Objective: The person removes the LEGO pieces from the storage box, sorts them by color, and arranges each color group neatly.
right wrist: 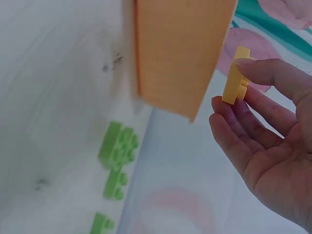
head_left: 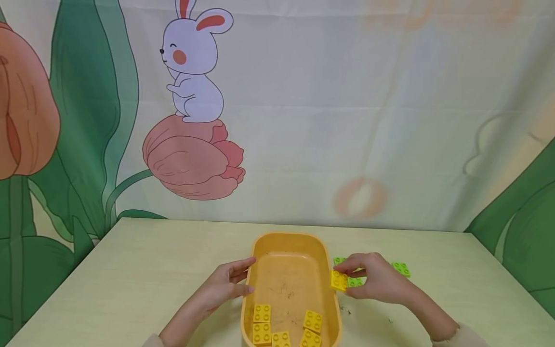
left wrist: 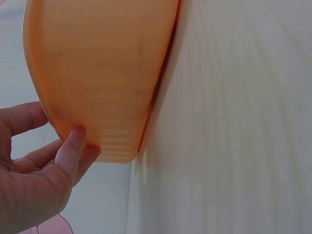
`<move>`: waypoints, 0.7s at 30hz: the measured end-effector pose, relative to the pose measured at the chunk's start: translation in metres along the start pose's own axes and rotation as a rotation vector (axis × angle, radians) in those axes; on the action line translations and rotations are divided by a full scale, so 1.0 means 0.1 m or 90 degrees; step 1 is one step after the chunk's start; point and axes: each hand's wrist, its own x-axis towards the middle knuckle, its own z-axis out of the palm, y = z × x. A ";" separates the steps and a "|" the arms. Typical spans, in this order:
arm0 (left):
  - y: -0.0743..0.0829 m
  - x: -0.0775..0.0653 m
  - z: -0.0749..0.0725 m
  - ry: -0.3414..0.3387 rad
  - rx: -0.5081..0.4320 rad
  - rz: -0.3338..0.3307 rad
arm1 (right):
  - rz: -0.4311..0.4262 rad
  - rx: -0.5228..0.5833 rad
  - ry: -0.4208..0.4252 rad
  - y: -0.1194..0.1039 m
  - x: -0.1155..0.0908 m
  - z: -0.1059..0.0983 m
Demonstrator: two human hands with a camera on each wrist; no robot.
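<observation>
A yellow-orange plastic tub [head_left: 286, 270] stands on the table in the middle of the head view. Several yellow building blocks [head_left: 262, 313] lie inside, at its near end. My left hand [head_left: 227, 282] is at the tub's left side, its fingertips right at the rim and outer wall [left wrist: 97, 73]. Between thumb and fingertips my right hand [head_left: 377, 279] pinches a yellow four-stud block [head_left: 339, 280], raised beside the tub's right rim. In the right wrist view that block [right wrist: 234, 78] is tilted on edge, studs toward the palm.
Green building blocks [head_left: 401, 269] lie on the table right of the tub, some partly behind the right hand. Small dark specks [head_left: 347, 311] dot the tabletop and the tub's floor. A printed cloth [head_left: 303, 120] with a rabbit and tulips hangs behind the table's far edge.
</observation>
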 end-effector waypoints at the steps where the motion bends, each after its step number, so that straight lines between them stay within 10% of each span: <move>1: 0.00 0.00 0.00 0.001 0.001 0.001 | 0.005 -0.001 0.004 0.04 -0.02 -0.01; 21: 0.02 -0.01 0.00 -0.002 0.001 0.004 | 0.077 0.000 -0.043 0.48 -0.18 0.10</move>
